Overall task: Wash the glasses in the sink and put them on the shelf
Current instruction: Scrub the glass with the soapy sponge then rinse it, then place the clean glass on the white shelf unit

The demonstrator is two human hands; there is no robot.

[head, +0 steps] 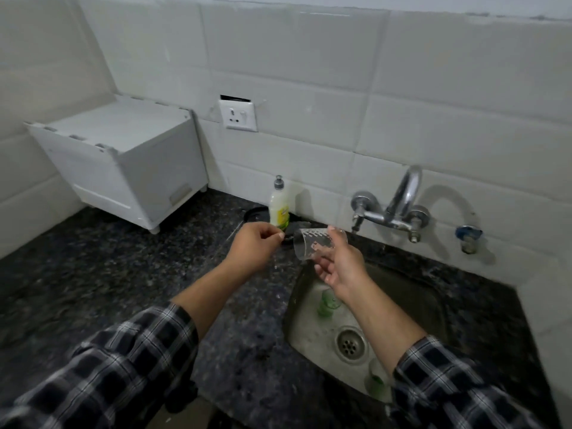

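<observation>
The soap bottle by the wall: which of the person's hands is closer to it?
The left. The left hand hangs just in front of the soap bottle, nearly touching its base in this view. The right hand is farther off to the right, holding a clear glass over the sink.

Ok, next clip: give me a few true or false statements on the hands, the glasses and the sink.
1. The right hand holds a clear glass. True.
2. The left hand grips the soap bottle. False: it holds no bottle, which stands behind it on the counter.
3. Green glasses lie in the sink. True.
4. The clear glass is upright. False: it is tilted on its side.
</observation>
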